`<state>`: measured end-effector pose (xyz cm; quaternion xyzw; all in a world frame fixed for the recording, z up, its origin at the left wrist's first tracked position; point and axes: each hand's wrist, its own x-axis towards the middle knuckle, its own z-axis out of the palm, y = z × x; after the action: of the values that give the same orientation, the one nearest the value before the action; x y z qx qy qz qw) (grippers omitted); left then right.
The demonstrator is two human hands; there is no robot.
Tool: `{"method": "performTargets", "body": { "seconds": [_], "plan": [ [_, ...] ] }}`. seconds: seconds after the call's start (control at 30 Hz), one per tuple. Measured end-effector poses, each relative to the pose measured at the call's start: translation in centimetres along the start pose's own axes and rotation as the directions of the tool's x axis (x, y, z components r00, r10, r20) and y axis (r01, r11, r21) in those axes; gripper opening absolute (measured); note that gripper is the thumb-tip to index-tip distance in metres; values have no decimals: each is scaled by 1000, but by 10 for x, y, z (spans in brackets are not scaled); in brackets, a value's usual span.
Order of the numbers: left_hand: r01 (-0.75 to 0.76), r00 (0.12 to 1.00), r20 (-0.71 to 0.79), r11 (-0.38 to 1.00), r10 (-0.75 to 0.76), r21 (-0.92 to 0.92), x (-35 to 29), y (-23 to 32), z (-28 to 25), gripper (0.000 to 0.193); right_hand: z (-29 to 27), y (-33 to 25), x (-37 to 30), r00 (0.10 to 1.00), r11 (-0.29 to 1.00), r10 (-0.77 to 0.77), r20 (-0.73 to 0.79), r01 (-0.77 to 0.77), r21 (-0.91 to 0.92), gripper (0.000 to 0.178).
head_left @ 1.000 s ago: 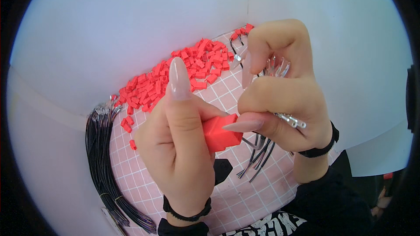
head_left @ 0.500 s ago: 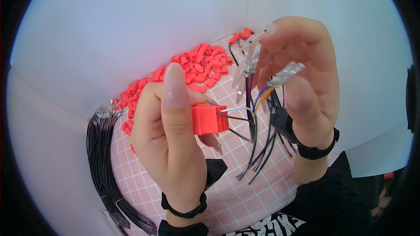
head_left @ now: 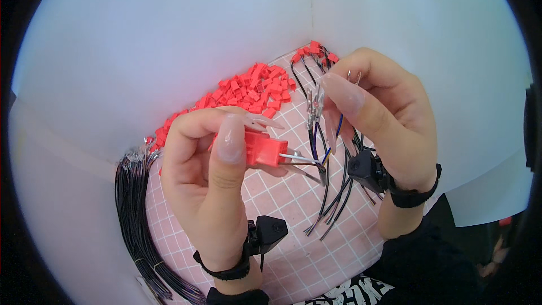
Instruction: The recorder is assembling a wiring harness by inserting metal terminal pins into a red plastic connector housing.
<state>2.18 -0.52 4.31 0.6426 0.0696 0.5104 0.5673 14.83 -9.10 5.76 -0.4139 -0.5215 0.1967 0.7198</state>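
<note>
My left hand (head_left: 209,192) pinches a red plastic connector housing (head_left: 264,148) between thumb and fingers, held up over the pink grid mat (head_left: 293,260). Thin wires (head_left: 302,161) run out of the housing's right side. My right hand (head_left: 384,116) grips a bunch of thin wires with metal terminal ends (head_left: 314,104), just right of and above the housing. The bunch hangs down below my right hand toward the mat.
A heap of small red housings (head_left: 248,90) lies at the far side of the mat. A bundle of black wires (head_left: 132,203) lies along the mat's left edge. More red-ended wires (head_left: 313,51) rest at the back. White walls surround the mat.
My hands have drawn apart: the right hand moved up and right with the wire bunch, and the red housing now shows wires coming out of its side.
</note>
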Motion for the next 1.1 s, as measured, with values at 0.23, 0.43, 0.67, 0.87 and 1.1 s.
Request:
{"method": "performTargets", "body": {
  "seconds": [0.23,0.43,0.67,0.87,1.1],
  "plan": [
    [-72,996,50,992,77,-103,-1,3,0,22,2,-2,-1,999,999,39,-27,-39,25,24],
    [-66,995,66,992,73,-108,0,3,6,31,0,-4,-2,999,998,49,-8,-49,28,26],
    [15,999,-49,999,-13,39,-7,2,10,22,4,0,-5,998,977,15,-60,-27,-211,27],
    [-233,971,97,948,217,218,-6,-8,7,29,15,2,-5,997,982,-11,-82,-5,-187,23],
    [-32,997,-69,992,41,125,-8,-1,16,13,14,-2,-4,998,994,56,-21,-54,96,28]
  ]
}}
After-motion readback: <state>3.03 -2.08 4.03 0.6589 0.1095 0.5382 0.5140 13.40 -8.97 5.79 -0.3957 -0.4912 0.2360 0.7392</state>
